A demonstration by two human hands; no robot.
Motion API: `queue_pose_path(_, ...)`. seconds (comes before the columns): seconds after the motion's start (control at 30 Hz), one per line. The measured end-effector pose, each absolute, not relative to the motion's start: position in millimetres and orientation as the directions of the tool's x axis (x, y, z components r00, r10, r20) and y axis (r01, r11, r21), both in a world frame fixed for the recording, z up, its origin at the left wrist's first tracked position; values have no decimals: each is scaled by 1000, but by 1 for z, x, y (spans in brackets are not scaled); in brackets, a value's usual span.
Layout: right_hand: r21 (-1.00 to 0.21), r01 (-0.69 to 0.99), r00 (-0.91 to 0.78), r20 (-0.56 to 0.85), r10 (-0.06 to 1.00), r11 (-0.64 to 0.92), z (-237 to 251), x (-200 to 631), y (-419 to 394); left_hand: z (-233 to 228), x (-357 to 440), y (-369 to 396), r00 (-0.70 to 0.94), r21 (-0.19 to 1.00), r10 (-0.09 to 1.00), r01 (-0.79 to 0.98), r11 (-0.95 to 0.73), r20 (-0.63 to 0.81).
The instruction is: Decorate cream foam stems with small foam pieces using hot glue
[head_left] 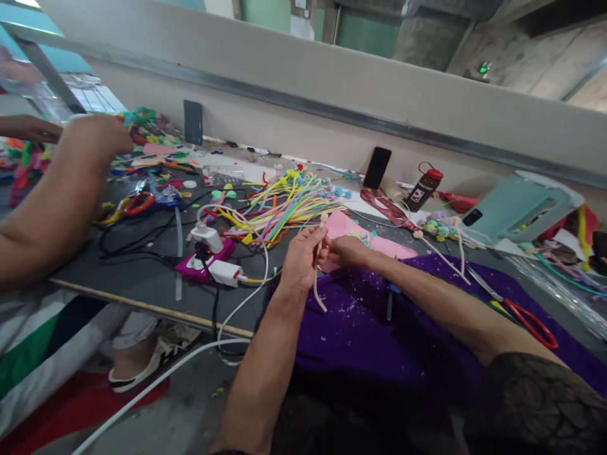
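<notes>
My left hand (301, 254) has its fingers closed round a cream pipe cleaner (318, 296). A knobbly cream tip shows above the fingers and the stem hangs below the hand. My right hand (348, 250) meets it from the right, its fingers bent and pressed together at the same pipe cleaner; its fingertips are partly hidden. Beneath the hands lie a pink sheet (386, 245) with small pastel bits on it and a purple cloth (341, 335) sprinkled with pale scraps. Behind my left hand spreads a bundle of coloured pipe cleaners (289, 212).
Red-handled scissors (526, 319) rest at right. A magenta power strip (184, 265) with white chargers and cables sits left of my hands. Along the back stand a phone (377, 167), a dark bottle (425, 188) and a mint plastic holder (526, 205). A co-worker's arm (61, 196) reaches in at left.
</notes>
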State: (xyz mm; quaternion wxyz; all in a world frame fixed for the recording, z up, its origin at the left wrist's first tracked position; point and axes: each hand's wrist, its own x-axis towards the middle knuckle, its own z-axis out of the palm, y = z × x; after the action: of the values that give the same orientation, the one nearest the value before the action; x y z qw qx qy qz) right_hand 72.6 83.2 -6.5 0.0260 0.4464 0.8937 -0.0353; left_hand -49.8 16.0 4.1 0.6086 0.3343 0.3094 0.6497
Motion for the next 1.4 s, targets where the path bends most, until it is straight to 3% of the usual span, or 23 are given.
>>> queue_pose_path(0.33, -289, 744, -609, 79, 789, 603, 5, 127, 80, 8, -60, 18, -101, 753, 995, -654, -67, 0)
queue_pose_path(0.63, -304, 669, -705, 30, 708, 679, -7, 107, 92, 9, -59, 18, -116, 758, 993, -647, -80, 6)
queue_pose_path(0.73, -234, 668, -716, 58, 695, 707, -7, 96, 93, 9, -59, 17, -102, 748, 995, -660, -75, 10)
queue_pose_path(0.83, -31, 635, -770, 49, 636, 772, -9, 86, 93, 9, -60, 17, -104, 746, 995, -663, -69, -1)
queue_pose_path(0.93, 140, 574, -809, -54, 585, 807, -13, 78, 92, 10, -61, 16, -111, 753, 994, -654, -70, -5)
queue_pose_path(1.13, 240, 544, -820, -52, 570, 804, -14, 74, 90, 11, -58, 17, -68, 764, 997, -642, -70, 34)
queue_pose_path(1.23, 160, 641, -765, 53, 642, 751, -3, 84, 86, 11, -57, 19, -71, 782, 997, -620, -66, 28)
queue_pose_path(1.33, -48, 699, -694, 198, 692, 714, 11, 104, 73, 11, -54, 21, -43, 817, 999, -574, -50, 32)
queue_pose_path(1.4, -213, 647, -666, 309, 679, 732, 18, 118, 59, 10, -50, 20, -18, 846, 1000, -533, -19, 11)
